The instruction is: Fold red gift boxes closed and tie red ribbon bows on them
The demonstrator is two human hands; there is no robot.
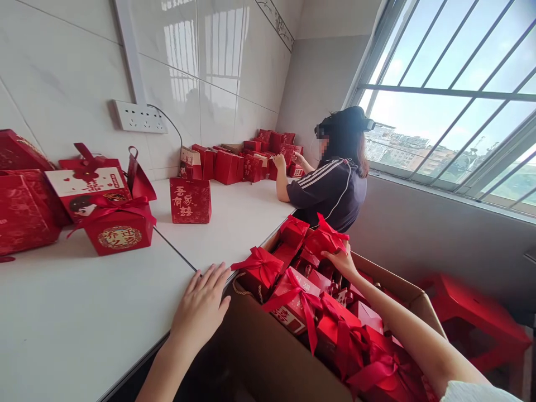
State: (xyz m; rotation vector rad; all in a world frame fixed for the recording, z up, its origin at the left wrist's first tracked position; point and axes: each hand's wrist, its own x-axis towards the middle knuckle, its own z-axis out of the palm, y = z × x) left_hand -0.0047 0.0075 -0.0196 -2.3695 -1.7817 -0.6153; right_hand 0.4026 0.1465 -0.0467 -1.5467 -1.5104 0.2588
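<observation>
The red cardboard gift box with a ribbon bow (324, 239) is, on my feed, right of the flat white table (104, 318), at the far end of the open brown cardboard carton (268, 340). My left hand (204, 307) rests on the table's edge, fingers slightly apart; my right hand (342, 261) has its fingers clamped on the box.

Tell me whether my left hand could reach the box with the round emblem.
Probably yes: your left hand rests palm-down at the edge of the white table, and nothing visible stands between it and that box.
</observation>
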